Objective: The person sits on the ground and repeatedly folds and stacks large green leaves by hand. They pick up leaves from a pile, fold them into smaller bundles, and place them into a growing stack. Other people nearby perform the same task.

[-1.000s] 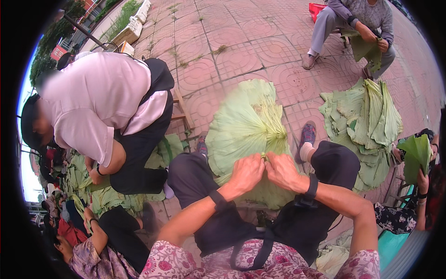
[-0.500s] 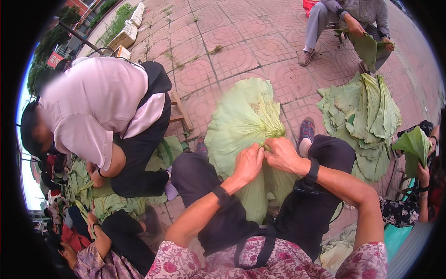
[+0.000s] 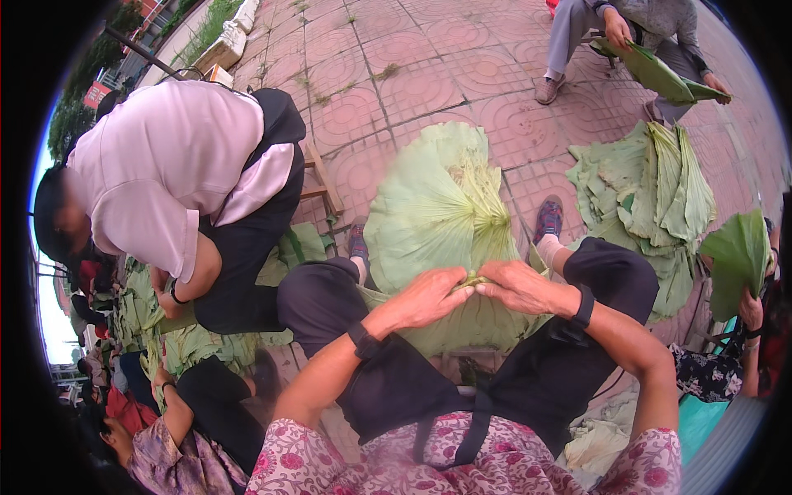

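Broad pale-green leaf [image 3: 425,198], fanned out, ribs bunched at right

My bare left hand [image 3: 425,297] is turned back upward, fingers together and pointing right, the thumb pressing in below them. My bare right hand [image 3: 524,287] comes from the other side, its fingers bent and its thumb pointing left. Both hands pinch at the fingertips, just beside each other. My left forearm [image 3: 323,378] slants up and inward; my right forearm [image 3: 620,336] slants up and leftward from a bent elbow [image 3: 657,369]. A black band circles each wrist.
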`<state>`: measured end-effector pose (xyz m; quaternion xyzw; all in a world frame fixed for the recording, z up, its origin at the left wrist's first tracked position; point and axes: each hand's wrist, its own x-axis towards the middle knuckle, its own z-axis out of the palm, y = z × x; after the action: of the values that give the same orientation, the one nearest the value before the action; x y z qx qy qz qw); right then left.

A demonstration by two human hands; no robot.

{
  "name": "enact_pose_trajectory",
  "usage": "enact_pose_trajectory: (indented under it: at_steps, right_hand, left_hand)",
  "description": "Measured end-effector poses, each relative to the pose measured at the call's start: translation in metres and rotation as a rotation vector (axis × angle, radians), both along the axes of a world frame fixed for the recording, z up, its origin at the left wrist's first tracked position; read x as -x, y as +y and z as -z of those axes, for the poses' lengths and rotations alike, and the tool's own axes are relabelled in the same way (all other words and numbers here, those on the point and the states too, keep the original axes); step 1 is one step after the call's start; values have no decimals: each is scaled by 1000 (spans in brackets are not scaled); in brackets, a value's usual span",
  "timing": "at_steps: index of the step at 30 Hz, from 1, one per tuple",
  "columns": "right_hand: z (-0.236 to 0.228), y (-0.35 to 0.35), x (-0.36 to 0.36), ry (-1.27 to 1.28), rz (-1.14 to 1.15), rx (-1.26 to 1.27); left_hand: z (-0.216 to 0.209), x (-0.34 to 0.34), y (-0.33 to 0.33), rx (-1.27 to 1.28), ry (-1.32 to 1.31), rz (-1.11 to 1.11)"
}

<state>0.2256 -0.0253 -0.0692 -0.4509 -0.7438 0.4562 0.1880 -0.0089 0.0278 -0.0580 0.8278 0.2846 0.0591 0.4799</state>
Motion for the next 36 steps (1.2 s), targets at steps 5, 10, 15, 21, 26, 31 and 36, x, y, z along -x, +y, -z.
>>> enact_pose_trajectory:
  at_steps: [5, 10, 15, 21, 26, 31, 36]
  right_hand:
    - [4, -7, 2, -7, -23, 18]
    - [2, -11, 1, 87, -10, 103]
    - [-8, -26, 3, 65, 23, 43]
    - [-17, -40, 16, -66, 144, -60]
    - [-8, -54, 39, -214, 292, -203]
    - [5, -51, 36, -162, 374, -330]
    - [-1, -54, 29, -78, 363, -333]
  left_hand:
    - [8, -3, -6, -37, 93, 60]
    - [0, -4, -6, 8, -21, 104]
    - [-16, -2, -2, 152, 5, 180]
    - [-24, -3, -4, 108, -71, 182]
    - [-6, -2, -13, 44, -80, 200]
    - [-2, -8, -16, 59, -160, 160]
    - [-17, -8, -14, 93, -163, 203]
